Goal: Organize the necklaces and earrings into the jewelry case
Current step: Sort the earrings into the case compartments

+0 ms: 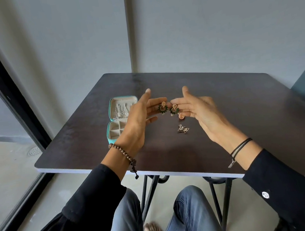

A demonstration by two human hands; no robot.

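A teal jewelry case [113, 128] lies open at the table's left, silver necklaces [121, 113] hanging in its lid and its divided tray partly hidden by my wrist. My left hand [140, 121] is raised above the table and pinches a gold-and-green earring [163, 108]. My right hand [200, 113] faces it and pinches the matching earring [174, 109]. A round gold earring [181, 116] lies on the table just below my right fingers. A pair of triangular crystal earrings [183, 129] lies nearer the front.
The dark brown table [244, 115] stands against a grey wall, a glass window wall running along its left side. My knees and a bare foot show under the table's front edge, between black metal legs.
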